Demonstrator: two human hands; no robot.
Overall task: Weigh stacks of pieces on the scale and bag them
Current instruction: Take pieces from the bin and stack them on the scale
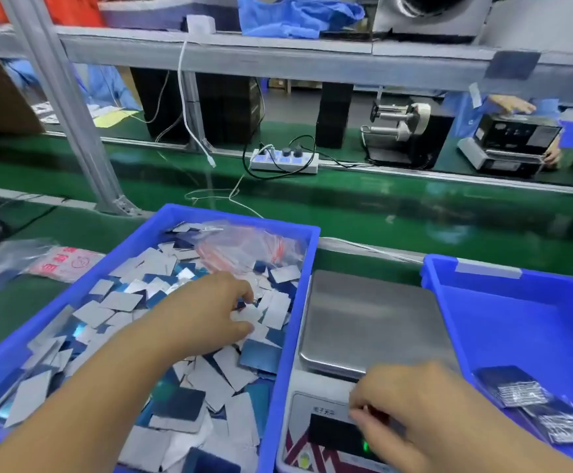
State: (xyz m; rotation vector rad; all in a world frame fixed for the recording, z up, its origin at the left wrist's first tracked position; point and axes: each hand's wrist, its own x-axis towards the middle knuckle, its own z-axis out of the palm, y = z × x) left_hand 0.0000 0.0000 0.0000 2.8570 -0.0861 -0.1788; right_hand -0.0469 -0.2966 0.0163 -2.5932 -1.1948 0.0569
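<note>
Left grip (215, 310) reaches forward and right over the left bin (280, 370), forearm slanting up from the lower left corner of the view; its fingers curl down into the loose pieces (118, 302), pinching one or two near the bin's right wall. White and blue pieces fill that bin, with a clear bag (244, 245) lying on them at the far end. More clear bags (49, 262) with red print, too blurred to read, lie on the green bench (346, 199) beyond the bin's left side.

Just right of the bin stands the scale (374, 322), its steel pan bare. Right grip (411, 404) hovers over the scale's front panel, fingers curled together, thumb against fingertips; whether they pinch anything cannot be told. Small print above the display is unreadable.

At the bench's right edge sits a second bin (517, 312), holding bagged stacks (537, 411) in its near corner.
</note>
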